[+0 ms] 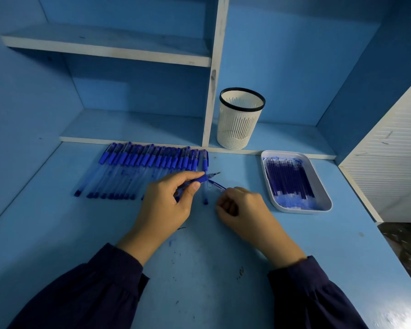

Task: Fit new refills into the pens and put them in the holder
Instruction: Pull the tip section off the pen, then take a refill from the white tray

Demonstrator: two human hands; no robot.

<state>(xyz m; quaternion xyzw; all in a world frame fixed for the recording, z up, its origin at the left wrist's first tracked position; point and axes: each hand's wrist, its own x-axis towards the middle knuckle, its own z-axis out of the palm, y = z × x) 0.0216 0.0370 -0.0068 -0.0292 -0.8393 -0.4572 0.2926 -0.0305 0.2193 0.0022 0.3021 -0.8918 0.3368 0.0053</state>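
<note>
Blue grip section (202, 179), pinched in the left hand (169, 205) with its tip pointing right, lies just left of the slim blue-and-clear piece (217, 185) clasped by the right hand (242, 206), axes nearly meeting; the holder (240, 124) stands far beyond.

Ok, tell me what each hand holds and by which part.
The left hand pinches a pen by its blue grip, near the tip. The right hand grips a thin blue piece by one end; refill or barrel cannot be told.
</note>
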